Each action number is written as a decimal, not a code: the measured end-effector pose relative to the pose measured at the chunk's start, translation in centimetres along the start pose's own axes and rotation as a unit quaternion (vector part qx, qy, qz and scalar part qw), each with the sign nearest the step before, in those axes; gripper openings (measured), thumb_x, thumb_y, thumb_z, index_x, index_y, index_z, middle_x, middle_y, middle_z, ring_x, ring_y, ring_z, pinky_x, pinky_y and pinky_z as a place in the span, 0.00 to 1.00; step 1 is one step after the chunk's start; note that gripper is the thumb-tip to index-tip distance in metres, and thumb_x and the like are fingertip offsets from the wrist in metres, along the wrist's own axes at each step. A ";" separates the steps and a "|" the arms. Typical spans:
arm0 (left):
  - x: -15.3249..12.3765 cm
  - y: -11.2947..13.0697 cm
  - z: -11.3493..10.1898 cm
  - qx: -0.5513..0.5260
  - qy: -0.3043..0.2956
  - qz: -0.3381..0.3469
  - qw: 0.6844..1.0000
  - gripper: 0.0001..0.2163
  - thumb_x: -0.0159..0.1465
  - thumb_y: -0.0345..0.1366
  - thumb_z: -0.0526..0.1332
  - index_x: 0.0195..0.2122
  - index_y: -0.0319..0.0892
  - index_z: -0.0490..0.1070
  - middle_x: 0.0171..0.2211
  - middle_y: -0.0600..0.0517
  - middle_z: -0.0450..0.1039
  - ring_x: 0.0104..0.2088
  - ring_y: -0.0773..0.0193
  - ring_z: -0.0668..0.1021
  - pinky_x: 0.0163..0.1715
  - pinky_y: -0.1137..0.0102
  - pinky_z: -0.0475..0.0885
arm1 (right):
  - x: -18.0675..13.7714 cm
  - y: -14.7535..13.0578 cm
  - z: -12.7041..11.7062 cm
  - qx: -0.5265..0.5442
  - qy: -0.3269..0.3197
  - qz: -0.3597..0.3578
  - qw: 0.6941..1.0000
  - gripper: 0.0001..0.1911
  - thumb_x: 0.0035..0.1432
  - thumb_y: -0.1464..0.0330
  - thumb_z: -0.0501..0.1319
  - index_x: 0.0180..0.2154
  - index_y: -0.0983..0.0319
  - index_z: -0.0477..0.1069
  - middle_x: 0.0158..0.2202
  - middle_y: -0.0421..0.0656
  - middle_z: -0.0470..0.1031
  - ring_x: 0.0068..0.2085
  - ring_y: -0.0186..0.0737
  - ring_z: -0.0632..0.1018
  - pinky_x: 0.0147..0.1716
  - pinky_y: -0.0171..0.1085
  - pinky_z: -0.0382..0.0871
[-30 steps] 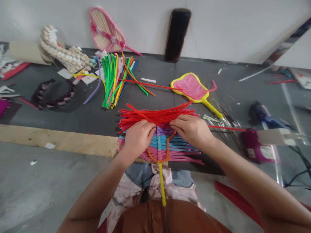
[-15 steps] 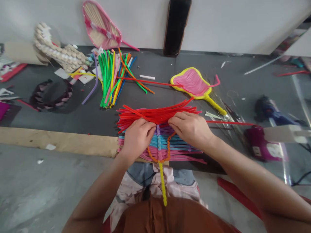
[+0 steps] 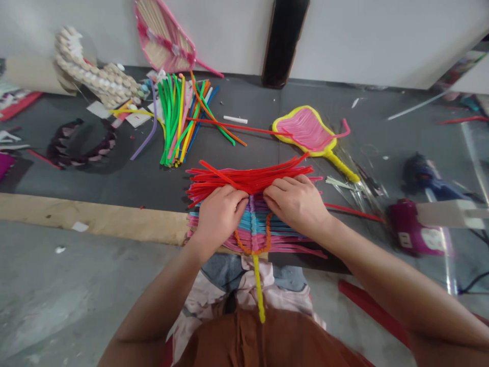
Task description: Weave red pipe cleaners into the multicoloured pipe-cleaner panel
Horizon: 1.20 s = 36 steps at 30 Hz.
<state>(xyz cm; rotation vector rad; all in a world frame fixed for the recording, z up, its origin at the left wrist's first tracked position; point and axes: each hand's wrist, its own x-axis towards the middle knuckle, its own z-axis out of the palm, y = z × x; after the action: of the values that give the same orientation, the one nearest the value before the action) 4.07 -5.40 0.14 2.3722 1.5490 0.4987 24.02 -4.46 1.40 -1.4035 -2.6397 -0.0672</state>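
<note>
A half-woven piece of pipe cleaners (image 3: 244, 227), with rows of pink, blue and purple, lies at the table's front edge. A yellow stem (image 3: 258, 285) hangs from it towards me, and an orange twisted loop (image 3: 268, 232) lies over its middle. Many red pipe cleaners (image 3: 248, 177) are laid across its far side. My left hand (image 3: 221, 214) and my right hand (image 3: 298, 201) are closed in pinches just either side of the central spine, at the near edge of the red ones. One red strand sticks out right beyond my right hand. The fingertips are partly hidden.
Beyond lie a bundle of coloured pipe cleaners (image 3: 173, 122) and a yellow-edged pink fan (image 3: 305, 130). A dark braided headband (image 3: 82, 158) is at left, a purple glue-gun-like tool (image 3: 408, 229) at right. A phone (image 3: 284, 43) and a pink-rimmed fan (image 3: 166, 38) lean on the wall.
The red strand's end at the right has swung down towards me and now slants. Both hands keep nearly the same hold; the whole view has shifted slightly.
</note>
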 end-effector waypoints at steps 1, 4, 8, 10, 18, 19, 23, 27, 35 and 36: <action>0.0 0.0 0.0 0.000 0.001 0.001 1.000 0.07 0.67 0.34 0.59 0.40 0.41 0.77 0.36 0.50 0.77 0.40 0.58 0.78 0.41 0.66 0.70 | 0.0 0.1 0.0 0.006 -0.002 -0.001 1.000 0.13 0.66 0.68 0.54 0.33 0.62 0.75 0.30 0.42 0.76 0.32 0.38 0.71 0.35 0.40 0.50; 0.0 0.2 0.0 0.004 0.001 0.005 1.000 0.07 0.67 0.34 0.59 0.40 0.42 0.77 0.36 0.50 0.77 0.39 0.58 0.78 0.40 0.66 0.70 | -0.1 0.3 -0.1 0.016 -0.014 -0.005 1.000 0.13 0.66 0.68 0.54 0.34 0.62 0.76 0.31 0.42 0.77 0.34 0.39 0.71 0.35 0.40 0.49; 0.0 0.2 0.1 0.012 -0.005 0.003 1.000 0.08 0.68 0.35 0.59 0.40 0.43 0.78 0.36 0.50 0.77 0.39 0.57 0.78 0.39 0.66 0.69 | 0.1 0.4 -0.7 0.002 -0.029 -0.012 1.000 0.11 0.64 0.70 0.55 0.34 0.61 0.76 0.32 0.42 0.78 0.34 0.40 0.70 0.36 0.41 0.49; 0.0 0.2 0.2 0.011 -0.007 0.000 1.000 0.08 0.68 0.36 0.58 0.41 0.43 0.78 0.37 0.50 0.78 0.40 0.58 0.78 0.40 0.66 0.69 | 0.2 0.4 -0.8 -0.004 -0.029 -0.013 1.000 0.11 0.64 0.70 0.55 0.34 0.61 0.76 0.32 0.42 0.78 0.34 0.40 0.70 0.36 0.41 0.48; 0.0 0.3 0.2 0.003 -0.018 -0.004 1.000 0.09 0.68 0.36 0.58 0.40 0.44 0.78 0.37 0.50 0.78 0.40 0.59 0.77 0.40 0.67 0.69 | -0.3 0.4 -0.2 0.005 -0.013 -0.019 1.000 0.13 0.67 0.67 0.54 0.34 0.61 0.75 0.32 0.42 0.77 0.34 0.40 0.71 0.37 0.41 0.49; 0.1 0.3 0.2 0.000 -0.021 -0.004 1.000 0.09 0.68 0.36 0.58 0.40 0.44 0.78 0.37 0.50 0.78 0.40 0.59 0.77 0.40 0.66 0.69 | -0.3 0.5 -0.2 0.007 -0.016 -0.024 1.000 0.13 0.67 0.67 0.54 0.34 0.61 0.75 0.32 0.42 0.77 0.35 0.40 0.71 0.37 0.41 0.49; 0.1 0.4 0.2 -0.006 -0.024 -0.002 1.000 0.09 0.68 0.35 0.57 0.41 0.42 0.77 0.38 0.49 0.77 0.41 0.57 0.77 0.41 0.65 0.69 | -0.2 0.5 -0.8 -0.008 -0.033 -0.041 0.999 0.12 0.66 0.68 0.53 0.34 0.61 0.74 0.32 0.43 0.77 0.35 0.41 0.70 0.38 0.42 0.49; 0.1 0.5 0.3 -0.002 -0.028 0.004 1.000 0.10 0.69 0.35 0.56 0.41 0.41 0.77 0.37 0.48 0.75 0.41 0.58 0.76 0.42 0.65 0.69 | -0.1 0.4 -0.8 -0.010 -0.026 -0.036 0.999 0.13 0.67 0.68 0.53 0.34 0.60 0.75 0.33 0.43 0.78 0.35 0.41 0.71 0.39 0.42 0.50; 0.0 0.3 0.5 -0.013 -0.026 0.009 1.000 0.10 0.67 0.30 0.56 0.42 0.40 0.77 0.37 0.48 0.75 0.40 0.58 0.76 0.39 0.66 0.69 | -0.2 0.2 -0.2 -0.019 -0.006 -0.033 0.999 0.14 0.68 0.66 0.53 0.34 0.61 0.75 0.31 0.43 0.78 0.35 0.41 0.72 0.40 0.42 0.52; 0.0 0.3 0.5 -0.015 -0.027 0.009 0.999 0.10 0.67 0.30 0.55 0.42 0.40 0.77 0.37 0.47 0.75 0.40 0.58 0.76 0.39 0.66 0.69 | -0.2 0.1 -0.3 -0.027 -0.009 -0.037 0.999 0.14 0.68 0.66 0.53 0.35 0.61 0.75 0.31 0.43 0.78 0.35 0.41 0.72 0.40 0.42 0.51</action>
<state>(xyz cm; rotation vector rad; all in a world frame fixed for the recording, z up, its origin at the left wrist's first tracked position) 4.52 -5.54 -0.15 2.3586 1.4889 0.4533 24.27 -4.57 1.62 -1.3276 -2.7233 -0.1374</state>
